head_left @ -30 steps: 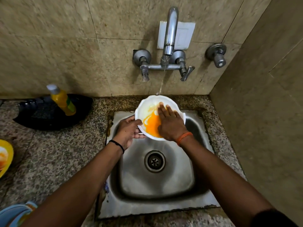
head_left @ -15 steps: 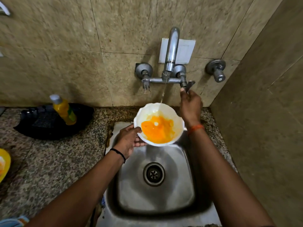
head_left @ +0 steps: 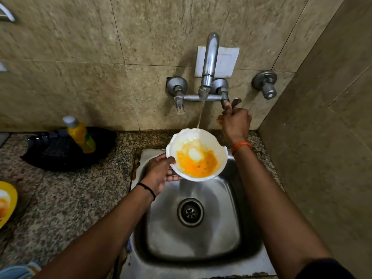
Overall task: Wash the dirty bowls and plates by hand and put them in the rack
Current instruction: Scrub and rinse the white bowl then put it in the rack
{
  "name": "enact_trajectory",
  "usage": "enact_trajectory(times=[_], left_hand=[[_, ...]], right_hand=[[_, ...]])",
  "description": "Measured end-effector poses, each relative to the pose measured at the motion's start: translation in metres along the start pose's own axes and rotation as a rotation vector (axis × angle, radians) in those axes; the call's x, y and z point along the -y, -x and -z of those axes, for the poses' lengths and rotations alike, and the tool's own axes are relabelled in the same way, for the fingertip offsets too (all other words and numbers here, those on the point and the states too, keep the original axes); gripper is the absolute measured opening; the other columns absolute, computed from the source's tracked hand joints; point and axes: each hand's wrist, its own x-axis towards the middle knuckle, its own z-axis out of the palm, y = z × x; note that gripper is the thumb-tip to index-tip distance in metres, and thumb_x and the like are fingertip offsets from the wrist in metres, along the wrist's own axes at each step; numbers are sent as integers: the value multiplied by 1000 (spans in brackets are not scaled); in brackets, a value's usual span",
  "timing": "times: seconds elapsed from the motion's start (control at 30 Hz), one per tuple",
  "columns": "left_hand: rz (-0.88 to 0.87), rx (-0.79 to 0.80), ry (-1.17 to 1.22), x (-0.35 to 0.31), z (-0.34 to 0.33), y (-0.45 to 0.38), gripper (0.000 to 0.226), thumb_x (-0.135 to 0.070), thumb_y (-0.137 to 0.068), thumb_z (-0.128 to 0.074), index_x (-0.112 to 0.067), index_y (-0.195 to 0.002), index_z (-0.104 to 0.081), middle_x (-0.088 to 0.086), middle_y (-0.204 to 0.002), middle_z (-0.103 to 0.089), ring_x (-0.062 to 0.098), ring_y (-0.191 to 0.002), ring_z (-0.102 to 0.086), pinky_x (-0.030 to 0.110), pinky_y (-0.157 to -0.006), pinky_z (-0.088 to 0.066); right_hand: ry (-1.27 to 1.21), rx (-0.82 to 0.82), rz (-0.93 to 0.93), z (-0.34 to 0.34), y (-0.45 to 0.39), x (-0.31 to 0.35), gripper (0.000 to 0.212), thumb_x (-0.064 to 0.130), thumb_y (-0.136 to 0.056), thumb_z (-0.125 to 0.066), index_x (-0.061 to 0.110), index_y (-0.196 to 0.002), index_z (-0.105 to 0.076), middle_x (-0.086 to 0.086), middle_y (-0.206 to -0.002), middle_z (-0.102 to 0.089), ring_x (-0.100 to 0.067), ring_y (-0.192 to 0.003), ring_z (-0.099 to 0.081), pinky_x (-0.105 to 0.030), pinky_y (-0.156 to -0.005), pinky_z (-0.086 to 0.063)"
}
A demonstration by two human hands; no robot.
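Vs half a second ago: water stream (head_left: 201,113) is thicker, now a solid line from the tap (head_left: 209,63) onto the far rim of the bowl (head_left: 196,154). A pale patch has opened in the middle of the orange residue; earlier it was near-solid orange. A second ago the right hand was flat inside the bowl, rubbing; now it's up on the tap handle (head_left: 234,102).

Hands: left hand (head_left: 161,174) grasps the bowl's left rim, thumb over the edge, fingers underneath. Right hand (head_left: 234,121) is clenched around the right-side tap handle; fingers are behind the fist, so only the handle tip shows above it.

Bowl is held in the air over the back of the sink (head_left: 201,228), tilted toward the viewer, touching nothing but the left hand.

Hard to see: yellow plate (head_left: 7,202) cut off at the left edge, with some residue on it. Something light blue (head_left: 18,271) cut off at the bottom-left corner, can't tell what. Black rack (head_left: 66,150) on the counter against the wall is dark, detail inside mostly lost; yellow bottle (head_left: 80,134) stands in it, leaning right. Left tap handle (head_left: 179,103) hangs free. Separate valve (head_left: 266,85) on the wall further right.

Room: sink basin under the bowl is open down to the drain (head_left: 190,212). Side wall sits close on the right, just past the sink edge. Counter (head_left: 66,198) between rack and sink is bare granite.
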Motion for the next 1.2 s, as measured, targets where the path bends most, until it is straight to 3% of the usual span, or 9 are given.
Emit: enact_trajectory(times=[0.17,0.33,0.5,0.67,0.87,0.97,1.03,1.1,1.2], left_hand=[[0,8,13,1,0,-1,31,-1,-90,-52,-11,-118,-59,14,-89,-70,25,-65,-72,37,-55,-59],[3,3,6,4,-8,-2,30,-2,-90,-52,-9,-118,-60,15,-85,-70,27,-63,-71,37,-54,-60],[-16,21,-18,4,-8,0,28,-2,-90,-52,-10,-116,-61,15,-88,-70,29,-70,-70,38,-58,-60],[-10,-21,1,4,0,0,25,1,-89,-51,-10,-107,-64,15,-81,-70,25,-57,-70,38,-52,-59],[-43,-27,8,4,2,-2,31,1,-87,-54,-12,-114,-63,15,-89,-70,25,-60,-71,37,-53,-59],[-23,-45,32,6,8,-1,30,1,-88,-52,-9,-114,-63,17,-88,-69,25,-58,-70,38,-52,-59],[-21,-60,50,9,13,-1,31,0,-88,-52,-9,-116,-61,18,-95,-68,26,-63,-70,39,-55,-59],[-27,-59,51,9,13,1,30,0,-89,-52,-12,-114,-61,17,-97,-68,27,-67,-70,38,-57,-60],[-41,-72,35,10,9,5,27,1,-89,-51,-13,-108,-64,12,-84,-69,21,-55,-70,37,-53,-59]], right_hand=[[138,203,132,4,52,-7,37,27,-99,-45,7,-128,-56,-19,-125,-62,-32,-116,-57,-33,-94,-44],[681,957,421,-16,97,-54,66,26,-100,-43,22,-154,-6,-5,-163,5,-27,-150,3,-43,-119,-8],[804,708,393,-25,81,-67,79,49,-96,-41,18,-155,0,-1,-163,6,-28,-150,3,-49,-120,-8],[727,973,613,-25,105,-54,60,29,-103,-32,19,-155,-4,-7,-163,4,-32,-149,1,-44,-117,-15],[947,763,526,-32,104,-70,70,24,-97,-36,8,-153,3,-20,-160,6,-37,-149,-1,-48,-120,-11],[713,938,601,-18,117,-65,56,22,-99,-37,22,-153,-19,-4,-162,-12,-22,-148,-16,-41,-118,-21],[826,791,660,-4,108,-72,51,39,-101,-23,25,-149,-32,-3,-159,-27,-21,-144,-28,-39,-117,-16],[1010,633,624,4,114,-71,73,55,-93,-7,15,-144,-40,-9,-153,-38,-26,-139,-36,-44,-117,-13],[885,773,619,2,143,-65,64,58,-98,-24,11,-130,-53,-14,-135,-56,-30,-122,-53,-38,-101,-37]])
